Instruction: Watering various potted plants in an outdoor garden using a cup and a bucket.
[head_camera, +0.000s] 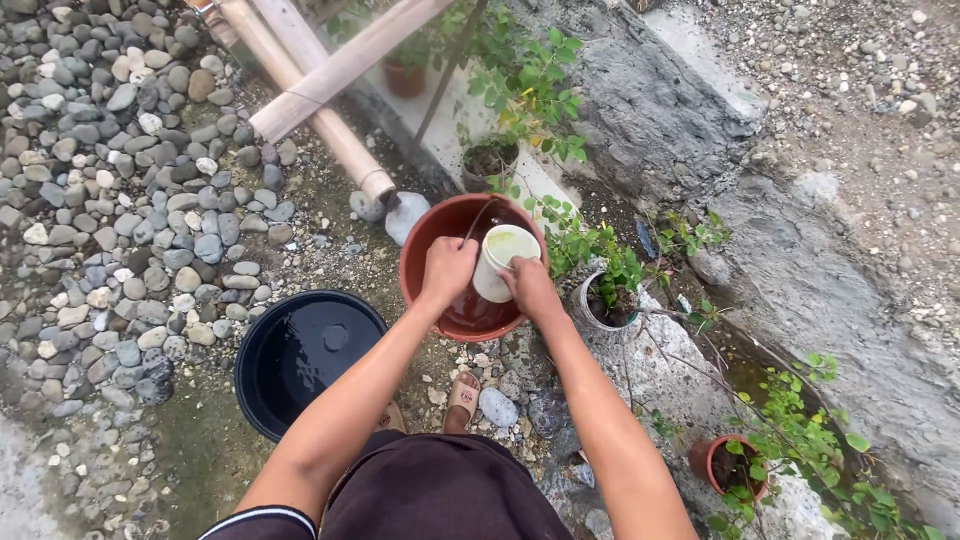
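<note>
A small white plastic cup (503, 256) with a yellowish inside is held tilted over a red-brown basin (425, 236) that stands on the stony ground. My left hand (447, 270) grips the cup's left side, above the basin's wet bottom. My right hand (527, 287) holds the cup from the right and below, near the basin's rim. A little water lies in the basin.
A black bucket (303, 355) of water stands left of the basin. Bamboo poles (318, 92) lean at the top. Potted plants (610, 290) and a small red pot (730, 467) line the concrete edge on the right. Grey pebbles (120, 180) cover the left ground. My sandalled foot (462, 397) shows below the basin.
</note>
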